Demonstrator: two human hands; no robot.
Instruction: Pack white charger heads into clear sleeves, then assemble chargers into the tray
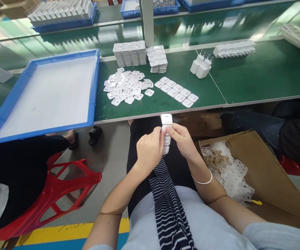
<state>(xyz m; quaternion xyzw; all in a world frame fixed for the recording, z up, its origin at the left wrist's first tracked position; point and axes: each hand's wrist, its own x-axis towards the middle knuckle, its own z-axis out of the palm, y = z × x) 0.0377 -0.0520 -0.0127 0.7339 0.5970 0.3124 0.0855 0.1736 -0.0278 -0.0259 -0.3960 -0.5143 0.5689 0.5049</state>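
In front of my lap, just below the table edge, I hold a short row of white slotted charger covers. My left hand is closed on its left side, thumb and fingers pinched near the second cover. From the right, my right hand pinches the same row, with the thumb over a cover. Part of the row is hidden by my fingers. On the green table beyond lie a loose pile of white covers and two joined rows of slotted covers.
A blue-rimmed tray stands at left. Stacked covers and a second stack are behind the pile. Two white plug chargers stand at right, near a row of chargers. A cardboard box with scraps and a red stool flank me.
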